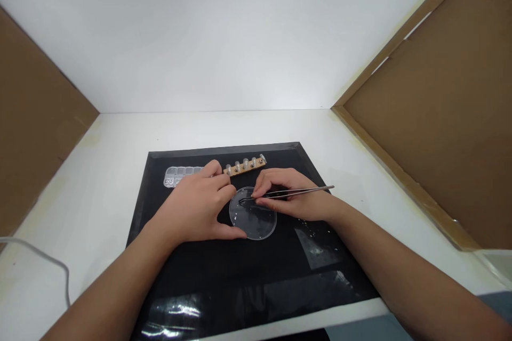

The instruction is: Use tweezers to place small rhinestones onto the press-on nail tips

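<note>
Brown panel on L: upright, well out L of L hand.
White cable: curving over white worktop, L of L forearm, well apart from both hands.
Compartment box: clear, just beyond L hand; R end hidden behind knuckles; small pale bits in near-L compartments.
Black mat: under both hands, crossed by both forearms, so sides partly hidden; glossy near edge.
Wood strip: beyond dish, btwn hands, slanted, R end farther off; row of small clear pieces on top w/ dark round bits; L end close to L fingers.
Clear film: flat on mat, on near side of R hand, just L of R forearm.
Loose specks: tiny, pale, scattered on mat by R wrist, some around film.
Brown panel on R: upright, pale-brown edging, well out R of R hand.
L hand: spread round L side of dish, thumb + finger braced on rim; apart from R hand.
Dish: btwn hands on mat; round, shallow, see-through, few pale specks inside; upper-R rim partly covered by R fingers.
R hand: thumb + fingers pinched on tweezers.
Tweezers: slim, silvery, back end jutting R past knuckles, dark tips over dish; can't tell if gripping anything.
</note>
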Action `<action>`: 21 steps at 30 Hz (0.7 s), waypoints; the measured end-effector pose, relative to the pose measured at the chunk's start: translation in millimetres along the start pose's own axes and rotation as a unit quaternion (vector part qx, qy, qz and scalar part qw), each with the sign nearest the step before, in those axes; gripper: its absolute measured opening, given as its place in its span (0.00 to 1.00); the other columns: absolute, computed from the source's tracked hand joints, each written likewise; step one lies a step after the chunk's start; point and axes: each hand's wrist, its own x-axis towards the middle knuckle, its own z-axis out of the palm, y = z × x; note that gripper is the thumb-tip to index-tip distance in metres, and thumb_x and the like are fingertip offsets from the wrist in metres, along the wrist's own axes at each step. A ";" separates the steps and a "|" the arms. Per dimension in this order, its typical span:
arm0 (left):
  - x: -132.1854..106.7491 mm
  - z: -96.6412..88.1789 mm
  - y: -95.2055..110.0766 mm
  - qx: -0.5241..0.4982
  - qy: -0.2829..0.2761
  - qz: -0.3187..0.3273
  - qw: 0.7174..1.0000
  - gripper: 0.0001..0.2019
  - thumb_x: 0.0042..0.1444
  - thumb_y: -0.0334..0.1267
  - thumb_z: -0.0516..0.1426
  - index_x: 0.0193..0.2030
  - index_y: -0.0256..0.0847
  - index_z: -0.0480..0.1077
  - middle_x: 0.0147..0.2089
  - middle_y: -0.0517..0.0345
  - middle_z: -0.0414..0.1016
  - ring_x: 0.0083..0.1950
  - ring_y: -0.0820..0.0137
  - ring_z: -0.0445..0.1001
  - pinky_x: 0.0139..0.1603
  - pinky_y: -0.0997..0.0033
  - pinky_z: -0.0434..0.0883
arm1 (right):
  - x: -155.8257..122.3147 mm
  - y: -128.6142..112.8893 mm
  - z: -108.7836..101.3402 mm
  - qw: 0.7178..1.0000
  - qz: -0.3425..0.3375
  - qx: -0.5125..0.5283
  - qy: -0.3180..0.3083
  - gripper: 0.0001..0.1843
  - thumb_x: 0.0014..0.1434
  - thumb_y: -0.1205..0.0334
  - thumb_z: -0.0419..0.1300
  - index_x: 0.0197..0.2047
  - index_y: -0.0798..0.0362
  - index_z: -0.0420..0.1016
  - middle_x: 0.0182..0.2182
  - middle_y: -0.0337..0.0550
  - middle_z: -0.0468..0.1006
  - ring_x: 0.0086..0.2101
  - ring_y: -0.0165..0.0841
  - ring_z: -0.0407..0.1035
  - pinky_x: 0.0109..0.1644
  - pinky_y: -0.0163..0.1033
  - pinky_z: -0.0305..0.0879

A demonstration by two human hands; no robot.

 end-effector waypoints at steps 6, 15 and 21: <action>0.5 -1.9 0.4 -0.003 -0.003 -0.003 1.000 0.28 0.56 0.66 0.67 0.42 0.39 0.77 0.38 0.51 0.78 0.49 0.53 0.69 0.40 0.57 0.72 | -0.2 -0.2 -0.4 1.000 0.007 0.001 -0.001 0.05 0.69 0.60 0.68 0.43 0.52 0.83 0.40 0.46 0.84 0.40 0.35 0.80 0.46 0.40 0.75; 1.1 -1.5 0.5 -0.001 -0.003 -0.005 1.000 0.28 0.56 0.65 0.67 0.43 0.39 0.77 0.38 0.50 0.77 0.50 0.53 0.68 0.40 0.57 0.72 | -1.7 0.5 -3.5 1.000 0.010 0.009 0.016 0.04 0.68 0.61 0.69 0.43 0.52 0.84 0.40 0.45 0.84 0.40 0.34 0.79 0.45 0.40 0.76; 1.4 -1.3 1.1 0.004 -0.009 -0.005 1.000 0.28 0.57 0.66 0.66 0.44 0.39 0.77 0.39 0.50 0.78 0.50 0.52 0.68 0.43 0.55 0.73 | -3.9 0.2 -15.7 0.996 0.021 0.002 0.091 0.04 0.68 0.60 0.69 0.41 0.50 0.82 0.39 0.45 0.84 0.40 0.35 0.79 0.44 0.41 0.76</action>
